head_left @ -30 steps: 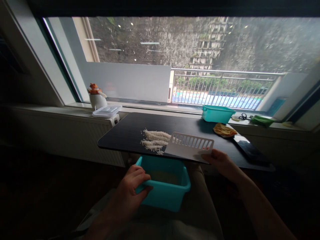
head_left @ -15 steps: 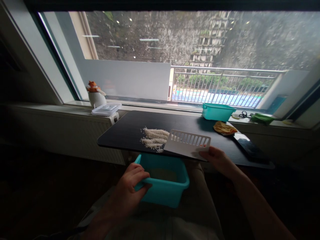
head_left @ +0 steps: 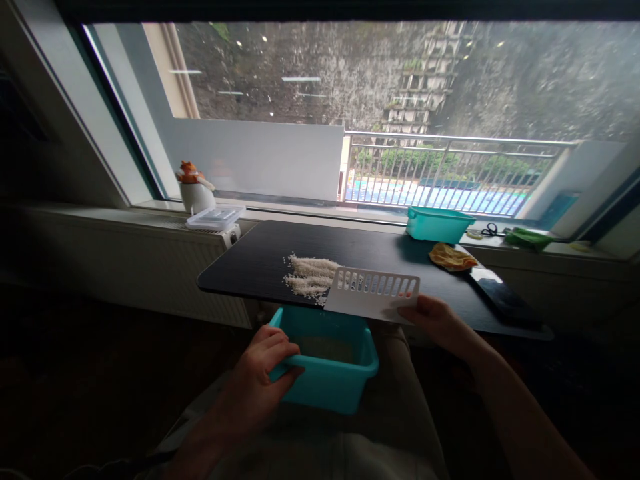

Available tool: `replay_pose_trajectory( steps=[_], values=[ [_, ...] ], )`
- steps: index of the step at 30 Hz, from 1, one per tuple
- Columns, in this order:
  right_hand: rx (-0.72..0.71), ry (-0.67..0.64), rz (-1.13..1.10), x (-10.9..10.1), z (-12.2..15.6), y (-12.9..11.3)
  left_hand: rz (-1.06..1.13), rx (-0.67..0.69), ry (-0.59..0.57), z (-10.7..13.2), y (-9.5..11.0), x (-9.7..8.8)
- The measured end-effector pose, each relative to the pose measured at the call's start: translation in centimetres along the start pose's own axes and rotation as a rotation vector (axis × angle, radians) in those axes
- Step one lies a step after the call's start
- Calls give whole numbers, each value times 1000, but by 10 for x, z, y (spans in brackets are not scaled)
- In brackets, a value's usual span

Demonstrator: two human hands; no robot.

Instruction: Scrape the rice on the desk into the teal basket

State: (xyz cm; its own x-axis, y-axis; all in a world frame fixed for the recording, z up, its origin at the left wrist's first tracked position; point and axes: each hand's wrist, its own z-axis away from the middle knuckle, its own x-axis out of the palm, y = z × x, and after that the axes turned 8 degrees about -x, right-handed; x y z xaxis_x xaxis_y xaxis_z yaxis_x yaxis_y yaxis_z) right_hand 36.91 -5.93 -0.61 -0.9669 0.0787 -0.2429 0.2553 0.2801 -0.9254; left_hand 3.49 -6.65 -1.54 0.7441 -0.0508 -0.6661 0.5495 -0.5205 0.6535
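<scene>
My left hand [head_left: 267, 367] is closed on the near left rim of a teal plastic bin [head_left: 330, 388], just below the table's front edge. Some pale grains lie on the bin's shadowed bottom. Pinched at its right end, a flat white slotted scraper [head_left: 361, 303] is in my right hand [head_left: 434, 319]. The scraper leans at the front edge of the black table [head_left: 370, 243], its row of slots uppermost. Beside its left end, white rice [head_left: 311, 273] lies spread on the tabletop, with a few grains near the edge.
Toward the back right stands a second teal bin [head_left: 437, 227]. A yellow cloth [head_left: 453, 257] and a dark flat device [head_left: 503, 297] lie on the table's right side. Scissors [head_left: 490, 230] and a green cloth [head_left: 529, 239] rest on the sill. A clear plastic lid [head_left: 215, 217] sits at left.
The scraper has shifted slightly left and down toward the table's front edge, its slotted side lower than before. My left hand and the bin have barely moved.
</scene>
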Motion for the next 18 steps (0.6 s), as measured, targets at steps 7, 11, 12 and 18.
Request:
replay_pose_trajectory(
  steps=[7, 11, 12, 18],
  values=[
    [1, 56, 10, 1, -4, 3, 1, -8, 3, 1, 0, -2],
    [11, -2, -19, 2, -3, 1, -14, -8, -10, 2, -1, -2],
    [9, 8, -15, 2, -3, 0, -19, -7, -10, 1, -1, -2],
    [14, 35, -10, 4, -4, 0, -13, -7, 3, 0, -2, -2]
  ],
)
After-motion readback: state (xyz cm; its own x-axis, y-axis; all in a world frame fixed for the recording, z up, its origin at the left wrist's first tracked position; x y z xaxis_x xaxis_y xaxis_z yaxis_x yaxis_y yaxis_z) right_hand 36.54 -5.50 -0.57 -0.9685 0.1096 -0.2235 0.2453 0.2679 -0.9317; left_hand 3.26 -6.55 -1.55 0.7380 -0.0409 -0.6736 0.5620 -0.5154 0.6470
